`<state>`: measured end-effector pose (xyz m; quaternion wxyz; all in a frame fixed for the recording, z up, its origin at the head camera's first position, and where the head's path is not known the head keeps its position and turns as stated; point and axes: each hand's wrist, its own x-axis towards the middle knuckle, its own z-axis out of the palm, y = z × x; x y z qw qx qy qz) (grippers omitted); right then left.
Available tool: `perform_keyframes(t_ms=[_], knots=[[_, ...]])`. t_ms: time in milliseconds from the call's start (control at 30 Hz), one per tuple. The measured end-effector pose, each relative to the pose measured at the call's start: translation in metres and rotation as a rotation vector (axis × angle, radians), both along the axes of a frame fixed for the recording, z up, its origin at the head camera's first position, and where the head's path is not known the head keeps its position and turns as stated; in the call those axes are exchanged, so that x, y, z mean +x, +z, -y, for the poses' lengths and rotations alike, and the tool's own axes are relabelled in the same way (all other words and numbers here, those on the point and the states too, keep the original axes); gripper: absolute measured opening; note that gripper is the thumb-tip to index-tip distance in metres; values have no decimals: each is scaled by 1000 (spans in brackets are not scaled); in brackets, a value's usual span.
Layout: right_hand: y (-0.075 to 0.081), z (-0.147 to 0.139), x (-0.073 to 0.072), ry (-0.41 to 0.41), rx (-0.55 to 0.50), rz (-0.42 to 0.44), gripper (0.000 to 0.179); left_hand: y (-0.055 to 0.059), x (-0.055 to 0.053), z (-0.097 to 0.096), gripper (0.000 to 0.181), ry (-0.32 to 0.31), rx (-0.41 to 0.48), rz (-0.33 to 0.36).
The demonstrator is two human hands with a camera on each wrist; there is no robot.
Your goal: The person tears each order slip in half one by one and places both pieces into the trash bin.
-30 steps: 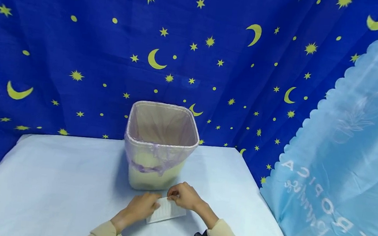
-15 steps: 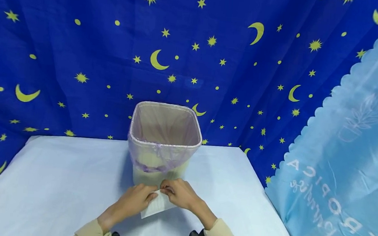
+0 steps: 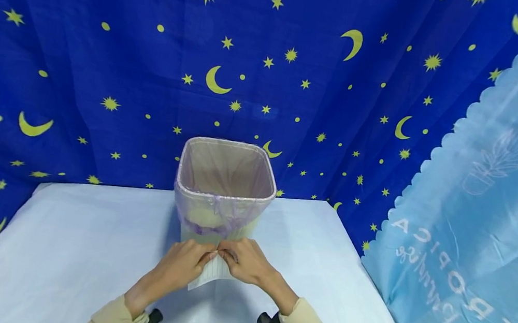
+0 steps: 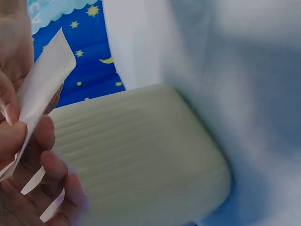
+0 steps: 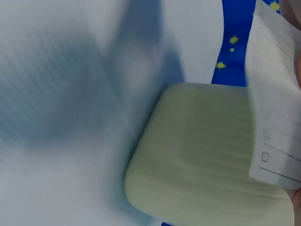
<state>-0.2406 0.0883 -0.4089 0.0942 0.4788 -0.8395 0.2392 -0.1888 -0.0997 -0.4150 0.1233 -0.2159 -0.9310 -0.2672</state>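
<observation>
In the head view a small white lined paper pad (image 3: 212,271), thin and bowed, hangs between both hands just before the bin. My left hand (image 3: 182,263) pinches its upper edge between thumb and fingers. Right beside it, my right hand (image 3: 245,262) pinches the same edge, the two thumbs nearly meeting. Ruled lines and small checkboxes show on the paper's face in the right wrist view, where the right hand is mostly cut off. Seen from the left wrist, the left thumb presses on the paper near its lower end, with more white edges showing between the fingers.
A cream bin (image 3: 227,198) with a translucent purple liner folded over its rim stands on the white-covered table (image 3: 92,239), directly beyond the hands. A blue star-and-moon curtain (image 3: 133,56) hangs behind; a light blue cloth (image 3: 484,204) hangs at the right.
Both hands have moved up and left with the paper, toward the bin's base. They have drawn closer together along its top edge, and the paper now bows.
</observation>
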Motion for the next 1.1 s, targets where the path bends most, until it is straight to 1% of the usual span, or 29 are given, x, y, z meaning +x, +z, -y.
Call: perform_keyframes(t_ms=[100, 167, 300, 400, 467, 533, 567, 600, 667, 733, 767, 800, 833, 867, 900, 933, 1000, 1100], knots=[[5, 0, 1, 22, -46, -19, 12, 7, 0, -2, 35, -13, 16, -47], [7, 1, 1, 30, -98, 4, 12, 10, 0, -3, 36, -18, 34, -93], [12, 6, 0, 27, -245, 131, 14, 15, -1, -7, 39, -2, 82, -222], [15, 9, 0, 19, -338, 250, 13, 17, -2, -8, 40, 16, 84, -313], [16, 10, -1, 17, -380, 316, 13, 18, -2, -9, 37, 26, 66, -353], [15, 11, -1, 18, -412, 401, 13, 19, -1, -9, 32, 40, 37, -368], [14, 11, -2, 18, -421, 441, 13, 19, 0, -8, 29, 45, 23, -359], [12, 11, -2, 22, -425, 476, 13, 20, 1, -8, 28, 45, 11, -323], [9, 12, -4, 30, -424, 533, 12, 23, 2, -6, 27, 43, -4, -206], [7, 11, -5, 38, -405, 551, 12, 26, 2, -3, 22, 30, 2, -49], [6, 10, -6, 47, -384, 533, 12, 27, 2, -1, 18, 25, 10, 33], [5, 9, -7, 55, -355, 496, 13, 28, 2, 1, 13, 23, 19, 103], [4, 8, -8, 68, -324, 453, 13, 29, 3, 2, 6, 24, 27, 149], [4, 7, -9, 84, -289, 401, 13, 29, 2, 4, 5, 23, 32, 183], [5, 6, -10, 98, -249, 349, 13, 30, 2, 5, 9, 19, 42, 212], [6, 5, -10, 112, -207, 296, 12, 30, 2, 6, 10, 18, 46, 232], [7, 4, -11, 130, -120, 194, 11, 30, 1, 8, 6, 20, 42, 245], [10, 3, -11, 122, -27, 86, 11, 31, -1, 10, 18, 16, 30, 240]])
